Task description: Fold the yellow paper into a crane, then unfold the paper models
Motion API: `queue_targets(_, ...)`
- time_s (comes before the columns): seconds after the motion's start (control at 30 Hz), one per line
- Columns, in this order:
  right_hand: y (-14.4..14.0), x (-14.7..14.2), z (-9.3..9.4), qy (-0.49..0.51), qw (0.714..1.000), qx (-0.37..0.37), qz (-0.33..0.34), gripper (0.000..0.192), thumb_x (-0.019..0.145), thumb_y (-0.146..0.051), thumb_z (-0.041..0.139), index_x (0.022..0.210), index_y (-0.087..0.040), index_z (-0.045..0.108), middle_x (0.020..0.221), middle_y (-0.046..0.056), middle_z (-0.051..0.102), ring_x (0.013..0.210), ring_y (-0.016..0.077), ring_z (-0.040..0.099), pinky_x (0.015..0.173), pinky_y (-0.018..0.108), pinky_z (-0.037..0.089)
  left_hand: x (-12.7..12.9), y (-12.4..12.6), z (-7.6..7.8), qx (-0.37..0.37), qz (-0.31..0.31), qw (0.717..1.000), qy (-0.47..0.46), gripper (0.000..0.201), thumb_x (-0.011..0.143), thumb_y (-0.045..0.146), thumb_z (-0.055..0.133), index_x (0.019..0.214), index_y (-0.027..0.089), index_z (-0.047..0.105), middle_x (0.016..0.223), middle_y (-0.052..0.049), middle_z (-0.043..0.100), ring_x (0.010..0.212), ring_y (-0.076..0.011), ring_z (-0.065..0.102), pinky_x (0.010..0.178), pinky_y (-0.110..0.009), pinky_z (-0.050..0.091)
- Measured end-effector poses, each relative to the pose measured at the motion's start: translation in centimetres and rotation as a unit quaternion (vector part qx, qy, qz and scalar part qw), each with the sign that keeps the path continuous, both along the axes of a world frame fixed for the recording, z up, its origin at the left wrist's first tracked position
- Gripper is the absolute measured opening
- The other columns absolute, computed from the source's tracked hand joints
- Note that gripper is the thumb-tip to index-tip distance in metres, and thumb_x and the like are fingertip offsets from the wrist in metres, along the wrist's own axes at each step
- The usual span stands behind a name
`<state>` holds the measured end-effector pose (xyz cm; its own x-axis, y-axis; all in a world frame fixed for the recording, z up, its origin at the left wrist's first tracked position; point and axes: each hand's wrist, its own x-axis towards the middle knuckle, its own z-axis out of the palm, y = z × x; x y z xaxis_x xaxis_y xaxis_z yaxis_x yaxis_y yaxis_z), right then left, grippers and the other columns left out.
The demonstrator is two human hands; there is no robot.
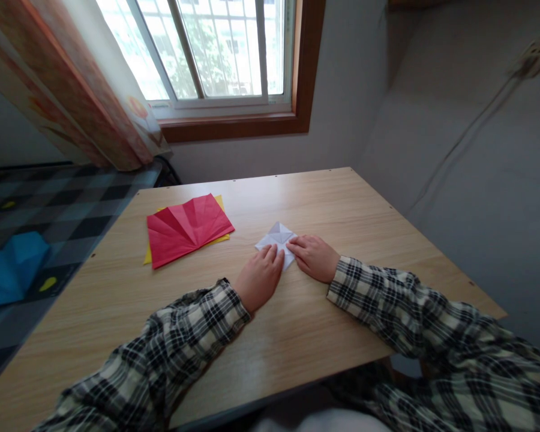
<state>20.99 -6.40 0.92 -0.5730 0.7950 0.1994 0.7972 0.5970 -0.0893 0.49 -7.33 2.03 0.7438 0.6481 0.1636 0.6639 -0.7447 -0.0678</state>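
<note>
White paper: a small folded white paper (276,239) lies flat near the middle of the wooden counter (333,204), well in from every edge.
Left hand: the left hand (258,278) lies palm down, fingers together and flat, fingertips pressing the near left edge of the white paper.
Right hand: the right hand (314,257) lies palm down just right of the white paper, fingers flat on its right corner; nothing is pinched.
Red sheet: a creased red sheet (186,228) lies left of the white paper, well apart, on top of a yellow sheet (220,204).
Open room: bare counter surrounds the white paper beyond it, to its right and toward the near edge.
Beyond the counter: a blue paper (11,267) lies on the checked floor, far left of the white paper.
</note>
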Motion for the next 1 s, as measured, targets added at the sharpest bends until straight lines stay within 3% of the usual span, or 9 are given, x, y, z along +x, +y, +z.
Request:
queue_targets(0.17, -0.1, 0.4, 0.0, 0.012, 1.000, 0.002, -0.020, 0.038, 0.096, -0.023, 0.048, 0.131, -0.017, 0.061, 0.131, 0.014, 0.062, 0.119, 0.0271, 0.055, 0.099, 0.043, 0.044, -0.1, 0.0, -0.1, 0.001, 0.000, 1.000, 0.010, 0.039, 0.096, 0.016, 0.042, 0.132, 0.003, 0.052, 0.133, -0.023, 0.057, 0.125, -0.0295, 0.052, 0.104, -0.043, 0.045)
queue_targets(0.6, 0.2, 0.6, 0.3, 0.029, 0.999, -0.013, -0.009, 0.035, 0.093, -0.016, 0.049, 0.123, -0.012, 0.066, 0.129, 0.015, 0.065, 0.118, 0.0253, 0.058, 0.101, 0.040, 0.045, -0.1, 0.1, -0.1, 0.002, 0.000, 1.000, -0.002, 0.038, 0.097, 0.017, 0.042, 0.131, 0.004, 0.053, 0.133, -0.023, 0.057, 0.124, -0.0289, 0.053, 0.104, -0.043, 0.046)
queue_targets(0.83, -0.1, 1.0, 0.2, 0.025, 0.999, 0.005, -0.039, 0.034, 0.091, -0.019, 0.053, 0.122, -0.019, 0.067, 0.131, 0.013, 0.065, 0.120, 0.0268, 0.058, 0.102, 0.046, 0.040, -0.1, 0.1, -0.1, -0.004, 0.000, 1.000, -0.011, 0.037, 0.097, 0.016, 0.042, 0.132, 0.007, 0.053, 0.132, -0.021, 0.057, 0.125, -0.0280, 0.053, 0.104, -0.045, 0.047)
queue_targets(1.0, 0.2, 1.7, 0.0, 0.042, 0.999, -0.008, -0.026, 0.033, 0.091, -0.016, 0.051, 0.119, -0.015, 0.069, 0.130, 0.012, 0.067, 0.121, 0.0244, 0.060, 0.103, 0.041, 0.042, -0.1, 0.0, 0.1, 0.001, -0.002, 1.000, -0.007, 0.038, 0.097, 0.016, 0.042, 0.131, 0.006, 0.053, 0.132, -0.022, 0.058, 0.124, -0.0286, 0.053, 0.103, -0.044, 0.046)
